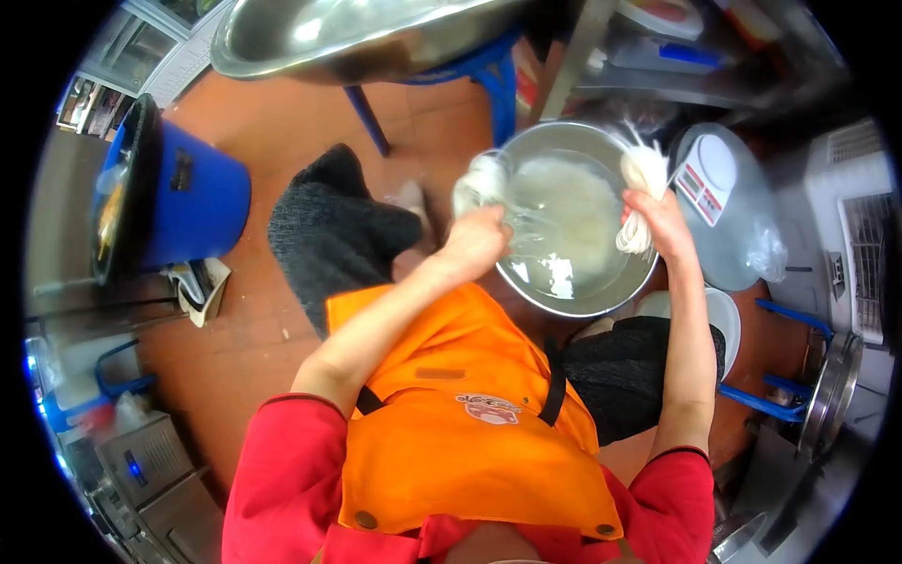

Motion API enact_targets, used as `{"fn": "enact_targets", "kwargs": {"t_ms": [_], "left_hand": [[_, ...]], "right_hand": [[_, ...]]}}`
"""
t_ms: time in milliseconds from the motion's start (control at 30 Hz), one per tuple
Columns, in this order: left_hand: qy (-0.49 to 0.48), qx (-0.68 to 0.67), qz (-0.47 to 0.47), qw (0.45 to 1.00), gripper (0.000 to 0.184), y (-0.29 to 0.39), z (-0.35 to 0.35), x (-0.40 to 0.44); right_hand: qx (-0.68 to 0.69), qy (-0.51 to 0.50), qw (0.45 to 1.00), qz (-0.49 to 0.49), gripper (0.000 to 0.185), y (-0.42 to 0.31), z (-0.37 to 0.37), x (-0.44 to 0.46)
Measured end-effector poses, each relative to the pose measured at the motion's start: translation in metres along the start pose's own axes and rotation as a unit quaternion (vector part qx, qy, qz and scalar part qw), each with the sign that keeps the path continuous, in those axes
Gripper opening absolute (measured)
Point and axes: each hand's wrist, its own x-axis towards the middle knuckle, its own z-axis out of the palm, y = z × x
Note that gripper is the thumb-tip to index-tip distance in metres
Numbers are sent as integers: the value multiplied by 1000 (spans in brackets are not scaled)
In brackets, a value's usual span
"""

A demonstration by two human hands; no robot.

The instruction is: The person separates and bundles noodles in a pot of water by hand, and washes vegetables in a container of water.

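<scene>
My left hand (477,242) is closed around a bundle of white noodles (481,184) at the left rim of a large round metal pot (606,305). Over the pot's right rim, my right hand (663,224) grips another bundle of white noodle strands (645,173), whose loose ends stick out above and hang below the fist. Cloudy water fills the pot, with a pale mass of noodles (573,202) under the surface. Some strands look blurred near my left hand.
Right of the pot, a white kitchen scale (707,179) rests on a grey round lid or stool top (736,252). A large steel basin (366,47) stands on a blue stool (503,89) ahead. A blue bin (202,193) is at the left on the tiled floor (254,329).
</scene>
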Motion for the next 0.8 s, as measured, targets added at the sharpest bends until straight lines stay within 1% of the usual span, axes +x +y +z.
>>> {"fn": "enact_targets", "kwargs": {"t_ms": [67,100,167,200,333,433,567,667,800], "left_hand": [[7,56,35,998,11,4,10,8],[17,81,36,996,12,8,13,12],[-5,113,42,993,12,12,16,17],[-16,130,44,990,12,13,17,19],[-20,121,68,990,12,16,15,17],[-28,23,-60,998,13,16,14,16],[-47,-67,-66,995,10,-1,-2,10],[-34,-135,-85,987,10,-3,-27,3],[-6,-190,-67,979,8,-20,-34,-2]], "right_hand": [[-2,2,1000,6,20,5,1,1],[-13,5,1000,12,20,5,3,0],[-15,-4,1000,12,22,8,4,1],[-9,-7,1000,26,22,4,7,-2],[0,-32,999,-4,22,6,7,-2],[23,-38,999,4,21,11,6,2],[18,-42,999,6,23,11,10,1],[38,-57,997,36,24,17,15,5],[79,-77,992,57,28,14,39,-1]]}}
